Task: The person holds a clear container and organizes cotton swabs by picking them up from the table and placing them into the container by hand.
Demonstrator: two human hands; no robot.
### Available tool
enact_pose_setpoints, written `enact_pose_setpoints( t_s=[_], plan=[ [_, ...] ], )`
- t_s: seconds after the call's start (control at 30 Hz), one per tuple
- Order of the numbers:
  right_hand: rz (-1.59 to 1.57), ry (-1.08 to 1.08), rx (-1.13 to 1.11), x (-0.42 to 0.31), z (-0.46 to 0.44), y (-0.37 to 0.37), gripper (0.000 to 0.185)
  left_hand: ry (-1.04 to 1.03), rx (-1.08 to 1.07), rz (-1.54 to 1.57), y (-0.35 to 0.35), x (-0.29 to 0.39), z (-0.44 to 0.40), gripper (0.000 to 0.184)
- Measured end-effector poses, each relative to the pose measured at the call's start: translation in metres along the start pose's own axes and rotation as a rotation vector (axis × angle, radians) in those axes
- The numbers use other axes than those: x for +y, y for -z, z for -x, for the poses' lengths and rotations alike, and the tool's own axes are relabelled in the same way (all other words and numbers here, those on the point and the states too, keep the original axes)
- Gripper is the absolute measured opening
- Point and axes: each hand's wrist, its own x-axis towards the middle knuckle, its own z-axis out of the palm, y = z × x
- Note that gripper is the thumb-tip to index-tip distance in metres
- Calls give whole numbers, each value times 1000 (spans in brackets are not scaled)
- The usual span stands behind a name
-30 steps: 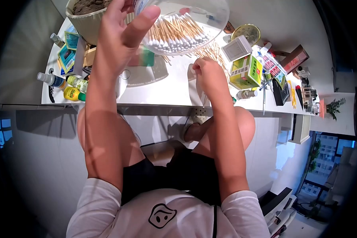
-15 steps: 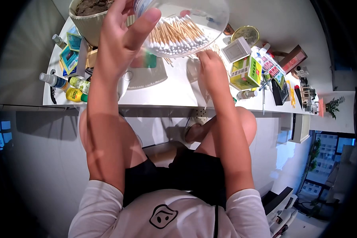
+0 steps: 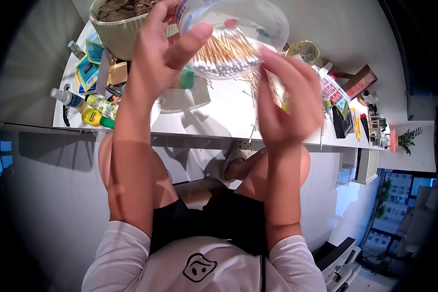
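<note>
My left hand point(image 3: 163, 53) is closed around the side of a clear round plastic tub point(image 3: 272, 19), held tilted above the table. Inside it lies a thick bundle of cotton swabs point(image 3: 226, 51) with wooden sticks and white tips. At the tub's right rim is my right hand point(image 3: 294, 97), slightly blurred, with thumb and forefinger brought close together. Whatever is between those fingertips cannot be made out. Loose cotton swabs point(image 3: 252, 87) lie on the white table point(image 3: 219, 119) below the tub, partly hidden by my right hand.
A ribbed planter with soil point(image 3: 117, 36) stands at the back left. Small bottles, including a yellow one with a green cap point(image 3: 96, 118), are at the left. A black box point(image 3: 342, 122), a pink-toned palette point(image 3: 360, 80) and other items crowd the right side.
My right hand has risen from the loose swabs on the table to the tub's right rim. The tub, still in my left hand, appears slightly lower and further right.
</note>
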Motion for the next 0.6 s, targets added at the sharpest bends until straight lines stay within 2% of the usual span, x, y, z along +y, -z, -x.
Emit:
enact_pose_setpoints(
  t_s=[0.07, 0.13, 0.23, 0.27, 0.33, 0.4, 0.43, 0.5, 0.6],
  plan=[
    [50, -12, -86, -3, -5, -1, 19, -1, 9, 19, -4, -4, 0, 73],
    [10, -56, 37, 2, -1, 13, 18, -1, 27, 35, -2, -6, -1, 73],
    [-68, -517, 107, 17, 29, 16, 11, -6, 10, -13, 3, -4, -1, 75],
    [14, -639, -27, 25, 39, 11, 10, 13, 10, -11, 4, -3, -1, 76],
    [-34, -620, -427, 41, 60, -7, 11, 30, 8, -9, 6, -3, -1, 76],
    [152, -536, -616, 50, 86, -22, 13, 56, 4, 18, 6, -3, 0, 78],
    [159, -540, -615, 54, 97, -31, 13, 55, -1, 24, 6, -2, 0, 78],
    [262, -732, -663, 59, 108, -45, 13, 55, 23, 32, 6, -1, 0, 78],
    [286, -678, -681, 59, 108, -47, 13, 51, 22, 54, 4, -2, 0, 79]
  ],
)
